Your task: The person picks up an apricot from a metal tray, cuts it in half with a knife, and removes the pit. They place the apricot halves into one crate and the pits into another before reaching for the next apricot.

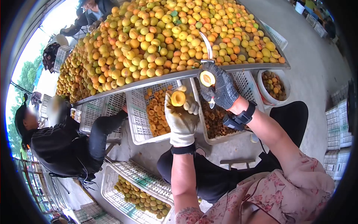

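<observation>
My left hand (182,114), in a pale glove, holds an apricot half (178,98) with its hollow cut face up, over the crate of halved apricots (136,119). Beside it on the right, my right hand (220,86) wears a dark grey glove. It grips a knife with a curved blade (207,45) pointing up, and also an apricot half (207,78) whose cut face shows the stone. Under my right hand is a crate with dark brown pieces (214,123). The two hands are apart.
Whole apricots are heaped on a metal-edged table (164,81) ahead. A white bucket of fruit (285,84) stands at the right, and another crate of apricots (112,194) at the lower left. One person (63,143) sits at the left, another (97,11) behind the heap.
</observation>
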`<state>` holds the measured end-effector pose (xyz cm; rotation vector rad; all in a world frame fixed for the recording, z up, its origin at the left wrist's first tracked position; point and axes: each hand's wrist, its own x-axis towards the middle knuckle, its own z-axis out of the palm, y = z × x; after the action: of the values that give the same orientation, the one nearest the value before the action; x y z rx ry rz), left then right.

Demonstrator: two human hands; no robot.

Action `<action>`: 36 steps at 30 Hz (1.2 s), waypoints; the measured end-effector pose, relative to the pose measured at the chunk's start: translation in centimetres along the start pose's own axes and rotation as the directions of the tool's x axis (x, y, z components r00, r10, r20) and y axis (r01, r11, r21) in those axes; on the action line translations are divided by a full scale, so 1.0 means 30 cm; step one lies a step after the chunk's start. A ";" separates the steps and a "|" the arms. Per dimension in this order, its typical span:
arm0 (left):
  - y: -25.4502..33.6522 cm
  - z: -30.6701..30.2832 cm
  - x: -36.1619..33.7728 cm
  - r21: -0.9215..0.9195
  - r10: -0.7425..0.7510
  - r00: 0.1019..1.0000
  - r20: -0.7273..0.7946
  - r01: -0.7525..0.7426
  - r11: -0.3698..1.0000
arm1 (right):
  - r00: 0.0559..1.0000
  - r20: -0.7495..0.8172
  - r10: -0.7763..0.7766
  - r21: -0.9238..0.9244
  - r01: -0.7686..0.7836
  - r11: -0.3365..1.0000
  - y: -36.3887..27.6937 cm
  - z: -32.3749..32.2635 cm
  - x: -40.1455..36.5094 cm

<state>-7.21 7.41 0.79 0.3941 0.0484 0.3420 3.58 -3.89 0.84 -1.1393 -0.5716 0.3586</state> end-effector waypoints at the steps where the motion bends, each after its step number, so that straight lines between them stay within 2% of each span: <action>1: 0.018 0.003 -0.007 0.029 0.015 1.000 -0.010 -0.015 0.999 | 0.983 0.100 0.156 0.150 -0.170 0.974 -0.005 0.002 0.011; 2: 0.034 0.007 -0.018 0.059 0.031 0.999 -0.015 -0.030 0.998 | 0.983 0.107 0.149 0.152 -0.164 0.975 -0.007 0.016 0.018; 3: 0.046 0.002 -0.026 0.059 0.052 0.993 -0.102 -0.046 0.997 | 0.969 0.081 0.235 0.328 -0.249 0.911 -0.008 0.034 0.018; 4: 0.070 -0.031 -0.031 0.091 0.104 0.994 -0.018 -0.102 0.991 | 0.944 0.069 0.323 0.493 -0.314 0.811 -0.010 0.045 0.018; 5: 0.095 -0.052 -0.023 0.394 0.235 0.943 -0.236 -0.128 0.910 | 0.907 0.276 0.317 0.626 -0.420 0.657 0.026 0.011 0.028; 6: 0.111 -0.072 -0.015 0.657 0.416 0.824 -0.385 -0.072 0.751 | 0.855 0.478 0.200 0.573 -0.477 0.667 0.022 -0.011 0.038; 7: 0.110 -0.106 -0.007 0.887 0.626 0.730 -0.272 -0.062 0.457 | 0.984 0.174 -0.038 0.115 0.018 0.993 0.029 0.010 0.029; 8: 0.114 -0.154 -0.006 0.995 0.789 0.608 -0.083 0.003 0.103 | 0.898 0.054 -0.436 -0.473 0.407 0.781 0.034 0.064 0.011; 10: 0.102 -0.266 -0.008 0.993 0.678 0.732 0.065 -0.113 0.027 | 0.959 0.105 -0.262 -0.334 0.282 0.900 0.046 0.068 0.019; 11: 0.119 -0.209 0.011 0.989 0.717 0.687 0.119 -0.150 -0.021 | 0.995 -0.013 0.096 0.076 -0.095 0.993 0.034 0.094 0.021; 12: 0.099 -0.123 0.006 0.968 0.613 0.790 0.013 -0.164 0.192 | 0.874 0.043 0.483 0.459 -0.447 0.768 0.023 0.116 0.013; 14: -0.009 -0.010 -0.012 0.796 0.238 0.962 -0.135 -0.038 0.603 | 0.923 -0.094 0.373 0.294 -0.332 0.896 0.084 0.139 0.003; 16: -0.098 -0.025 0.010 0.675 0.256 0.953 -0.163 -0.081 0.733 | 0.908 -0.120 0.402 0.305 -0.352 0.885 0.159 0.116 0.011; 17: -0.103 0.000 0.003 0.743 0.317 0.927 -0.200 -0.067 0.666 | 0.915 -0.151 0.373 0.296 -0.319 0.900 0.169 0.115 0.012; 18: -0.112 0.005 -0.002 0.742 0.315 0.928 -0.201 -0.065 0.667 | 0.922 -0.180 0.344 0.288 -0.285 0.914 0.177 0.111 0.009; 20: -0.126 0.018 0.002 0.736 0.439 0.893 -0.096 -0.234 0.635 | 0.915 -0.195 0.354 0.316 -0.284 0.905 0.159 0.111 0.009; 21: -0.127 0.026 0.002 0.733 0.485 0.871 -0.080 -0.279 0.621 | 0.924 -0.202 0.324 0.261 -0.268 0.927 0.137 0.116 0.005; 22: -0.119 0.023 -0.001 0.720 0.474 0.870 -0.134 -0.243 0.650 | 0.932 -0.209 0.296 0.205 -0.255 0.945 0.117 0.120 -0.003; 24: -0.073 0.038 -0.010 0.772 0.525 0.841 -0.131 -0.246 0.586 | 0.946 -0.216 0.241 0.095 -0.225 0.970 0.054 0.139 -0.001; 26: -0.042 0.008 0.006 0.456 0.449 0.851 -0.272 -0.297 0.839 | 0.941 -0.115 0.318 0.216 -0.289 0.933 0.070 0.080 0.006; 27: -0.032 -0.078 0.025 0.786 0.565 0.824 -0.033 -0.328 0.524 | 0.934 -0.076 0.349 0.246 -0.321 0.914 0.029 0.065 0.019; 28: -0.036 -0.111 0.042 0.649 0.447 0.875 -0.183 -0.234 0.724 | 0.920 -0.049 0.388 0.277 -0.361 0.890 -0.027 0.063 0.036; 29: -0.029 -0.054 0.025 0.324 0.248 0.921 -0.300 -0.146 0.935 | 0.977 -0.055 0.207 0.115 -0.200 0.973 -0.051 0.048 0.027; 30: -0.035 -0.007 0.010 0.272 0.169 0.962 -0.214 -0.107 0.956 | 0.968 -0.056 -0.246 -0.223 0.228 0.948 0.000 0.045 0.024; 31: -0.051 0.010 0.008 0.248 0.135 0.962 -0.236 -0.074 0.966 | 0.956 0.061 0.288 0.493 -0.280 0.824 -0.120 0.057 0.031; 32: -0.060 -0.025 0.009 0.237 0.038 0.996 -0.086 -0.017 0.971 | 0.964 0.055 0.260 0.545 -0.247 0.801 -0.153 0.077 0.035; 34: -0.096 0.004 0.005 0.279 0.058 0.984 -0.171 -0.008 0.960 | 0.953 0.040 0.302 0.588 -0.267 0.764 -0.180 0.100 0.047; 36: -0.100 -0.024 0.020 0.279 0.018 0.994 0.105 -0.047 0.959 | 0.960 0.006 0.281 0.545 -0.239 0.804 -0.158 0.112 0.055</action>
<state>-5.79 5.28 -1.03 0.6944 -0.0093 0.3483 2.84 -2.31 6.61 -0.6704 -0.2141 0.6683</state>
